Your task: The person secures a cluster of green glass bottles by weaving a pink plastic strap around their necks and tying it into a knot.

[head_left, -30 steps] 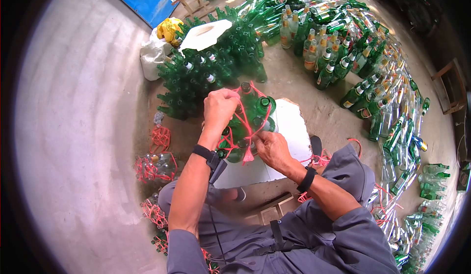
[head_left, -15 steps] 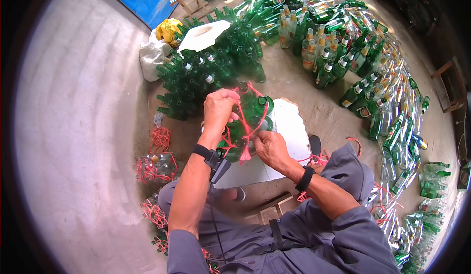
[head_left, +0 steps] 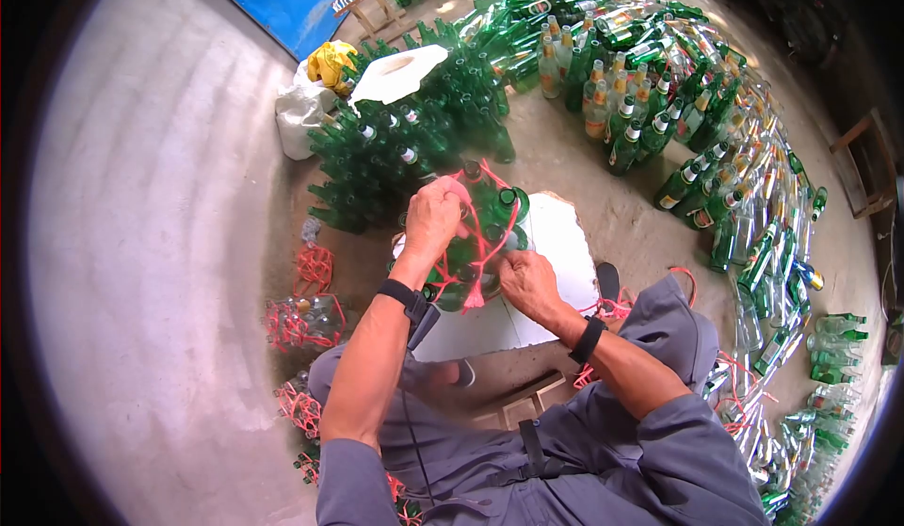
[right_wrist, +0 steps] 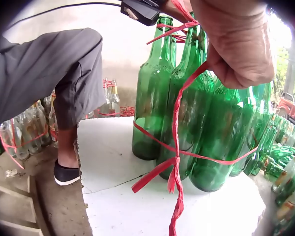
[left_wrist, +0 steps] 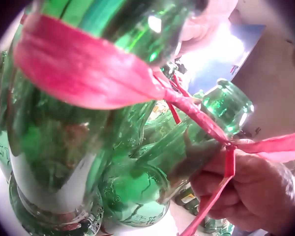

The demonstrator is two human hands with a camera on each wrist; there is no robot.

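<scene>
Above the white board, the left hand and right hand each pinch the red twine looped around green glass bottles standing on it, apparently binding them together near the top, where the next move likely calls for even tension.

Over the green glass bottles, the left hand has shifted slightly inward; the right hand, as far as the blur shows, has eased outward from their pink twine knot.
</scene>
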